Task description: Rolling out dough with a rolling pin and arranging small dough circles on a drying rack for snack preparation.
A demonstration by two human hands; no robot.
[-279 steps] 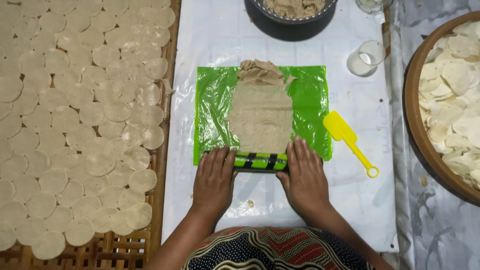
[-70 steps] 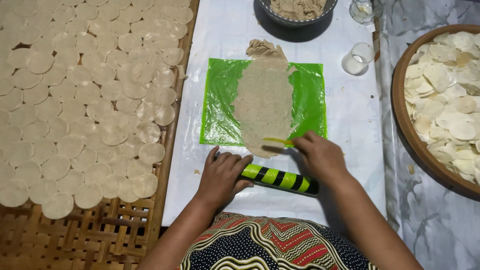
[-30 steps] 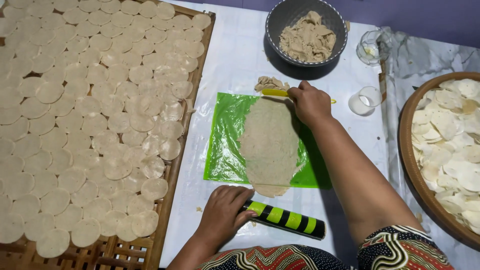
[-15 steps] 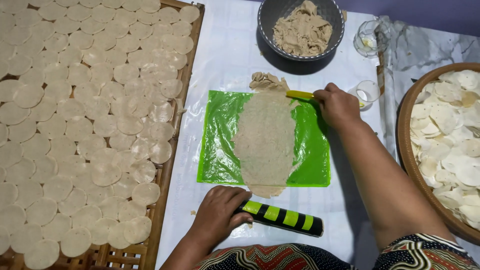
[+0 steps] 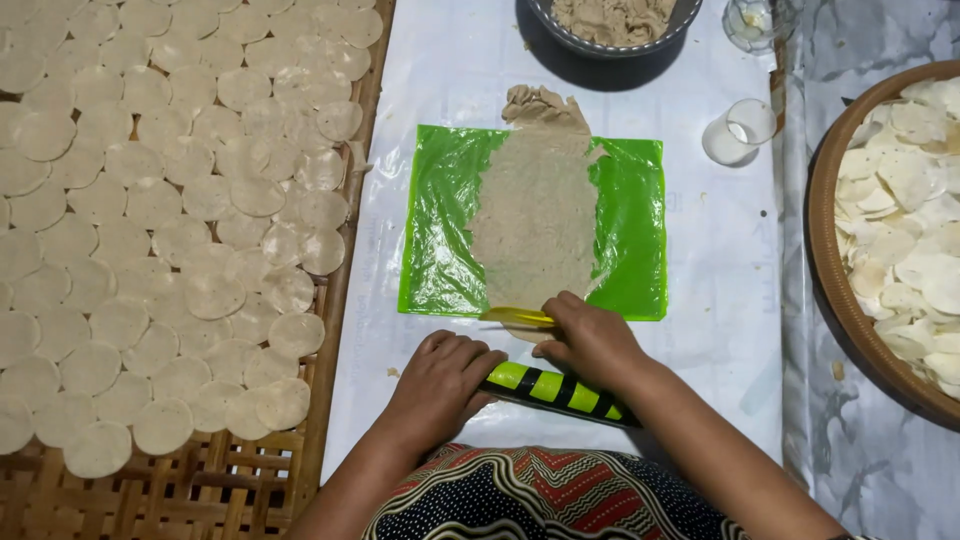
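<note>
Nearest the camera, at six o'clock, lies the person's lap in a cloth patterned with red, white and dark zigzags [image 5: 545, 495]. Just beyond it a rolling pin [image 5: 560, 390] striped in lime green and black lies across the white sheet [image 5: 720, 300] that covers the work surface. The left hand [image 5: 445, 378] rests at the pin's left end with its fingers curled loosely, palm down, touching the pin; whether it truly grips the pin cannot be told. The right hand [image 5: 590, 340] sits just past the pin, its fingers pinched shut on a thin yellow scraper [image 5: 515, 317] whose blade points toward nine o'clock and meets the near edge of the flattened dough [image 5: 535, 225].

That dough is a long pale strip lying down the middle of a bright green plastic sheet [image 5: 630, 230] at the centre of the view. Its far end, ragged and folded, spills past the green sheet's edge toward twelve o'clock.

At nine o'clock a woven bamboo tray [image 5: 200, 490] is covered with many thin round dough discs [image 5: 150, 230], laid side by side and partly overlapping. At three o'clock a round wooden basket [image 5: 835, 300] holds a heap of pale discs. Near one o'clock stands a small clear glass [image 5: 738, 132], and farther out a second glass [image 5: 750, 18] is cut by the top edge. At twelve o'clock a dark bowl [image 5: 600, 55] holds lumps of raw dough.
</note>
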